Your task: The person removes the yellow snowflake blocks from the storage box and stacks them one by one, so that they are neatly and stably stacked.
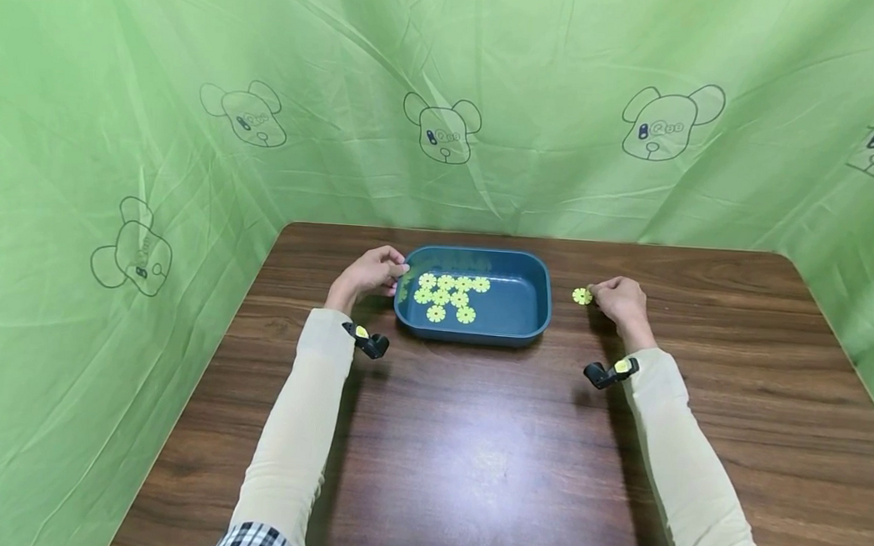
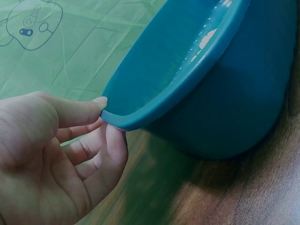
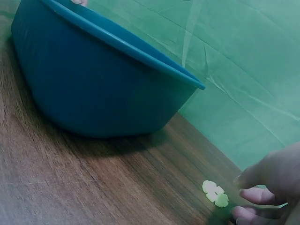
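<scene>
Woodgrain tabletop [image 1: 415,389], rounded tub [image 1: 514,301], flower-shaped pieces [image 1: 442,297]

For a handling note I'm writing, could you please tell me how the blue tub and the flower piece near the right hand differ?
The tub is blue, while the flower piece is yellow-green. The tub is far larger and hollow; the flower piece is small and petalled. The left hand pinches the tub's edge, whereas the right hand is just beside the flower piece. Both are on the table.

Tray [image 2: 225,103] cut off at left wrist view's top; curtain lettering [image 1: 667,130] unreadable.
</scene>
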The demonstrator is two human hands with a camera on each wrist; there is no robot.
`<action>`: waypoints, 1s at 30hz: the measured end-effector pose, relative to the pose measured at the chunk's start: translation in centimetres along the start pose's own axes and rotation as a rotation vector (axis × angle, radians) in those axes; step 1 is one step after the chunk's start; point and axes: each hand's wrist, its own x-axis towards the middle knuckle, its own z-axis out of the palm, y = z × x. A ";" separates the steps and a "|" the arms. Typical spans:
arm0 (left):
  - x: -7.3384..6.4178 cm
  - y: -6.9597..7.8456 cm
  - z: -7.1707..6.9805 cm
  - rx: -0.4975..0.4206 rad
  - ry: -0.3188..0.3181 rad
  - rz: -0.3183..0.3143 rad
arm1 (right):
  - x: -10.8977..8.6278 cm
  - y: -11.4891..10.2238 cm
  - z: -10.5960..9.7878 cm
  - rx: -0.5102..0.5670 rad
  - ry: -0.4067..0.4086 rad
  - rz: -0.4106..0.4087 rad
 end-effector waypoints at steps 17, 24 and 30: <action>0.3 -0.1 0.2 0.006 0.022 0.002 | -0.3 -1.7 -0.5 0.259 -0.066 -0.015; 0.2 0.0 0.2 0.005 0.023 -0.013 | -0.5 -3.4 -0.5 0.318 -0.086 -0.067; 0.3 0.1 0.3 0.004 0.019 -0.013 | -1.3 -5.5 -0.3 0.316 -0.082 -0.119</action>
